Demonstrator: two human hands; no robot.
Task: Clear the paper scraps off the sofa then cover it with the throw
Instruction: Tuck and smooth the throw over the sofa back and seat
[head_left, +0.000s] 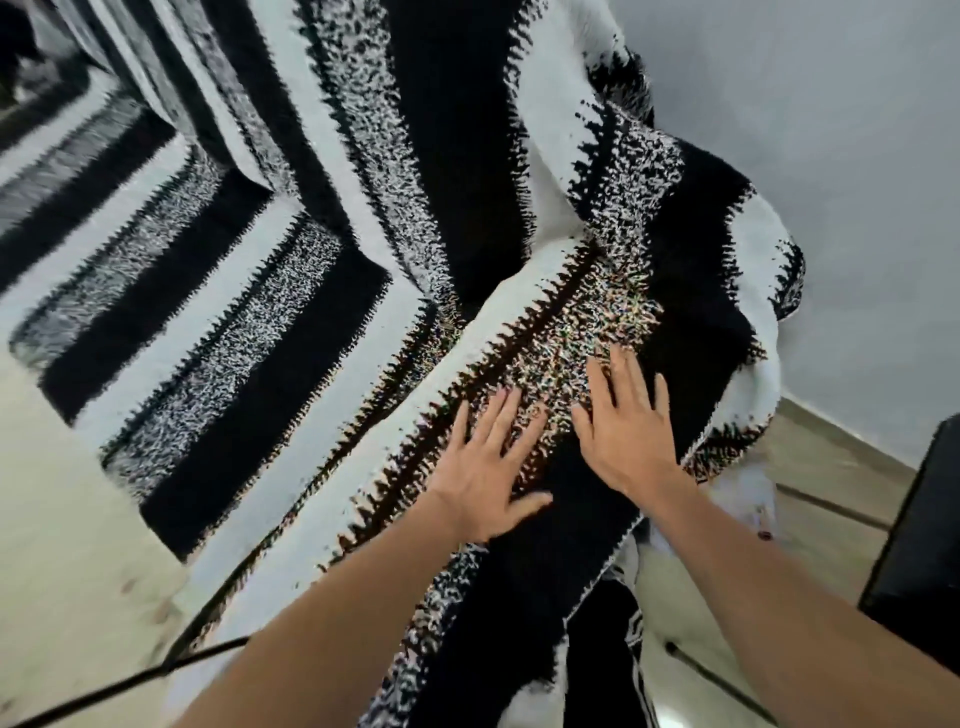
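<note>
A black, white and speckled striped throw (322, 249) lies spread over the sofa and hides it entirely, draping down the front and over the right arm. My left hand (488, 467) lies flat on the throw with fingers straight and spread. Just to its right, my right hand (628, 431) also presses flat on the throw, fingers straight. Both hands rest on the right end of the seat, near a fold in the cloth. No paper scraps are in view.
A grey wall (831, 156) rises behind and to the right. Pale tiled floor (67, 571) shows at the lower left with a black cable (130, 680) across it. A dark object (924, 530) stands at the right edge, and a white thing (753, 493) lies beneath the throw's right corner.
</note>
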